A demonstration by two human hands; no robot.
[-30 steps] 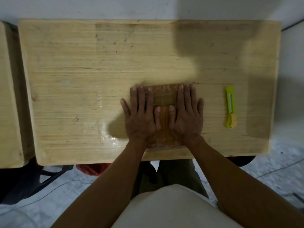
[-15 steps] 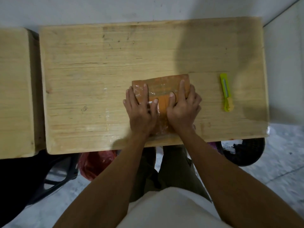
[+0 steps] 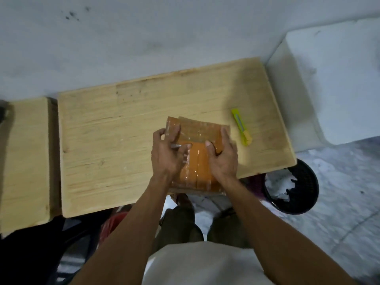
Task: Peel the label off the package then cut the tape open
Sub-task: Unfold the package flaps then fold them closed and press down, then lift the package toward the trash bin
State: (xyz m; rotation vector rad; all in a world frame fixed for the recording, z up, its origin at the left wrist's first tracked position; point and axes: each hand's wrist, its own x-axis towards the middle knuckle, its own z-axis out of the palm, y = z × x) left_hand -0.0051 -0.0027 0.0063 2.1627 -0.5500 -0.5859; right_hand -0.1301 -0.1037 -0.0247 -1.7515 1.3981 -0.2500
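Pale wooden tabletop (image 3: 123, 145): both hands, left hand (image 3: 167, 157) and right hand (image 3: 223, 159), grip orange tape-wrapped cardboard package (image 3: 197, 149) at 6 o'clock edge; find label corner first, yellow utility knife (image 3: 241, 126) waits at 3 o'clock.

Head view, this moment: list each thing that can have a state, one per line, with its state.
package: taped shut, gripped at both sides, near edge past the table's front edge
utility knife: lying untouched on the table, right of the package
left hand: grips the package's left side
right hand: grips the package's right side
black bin: on the floor, holding scraps
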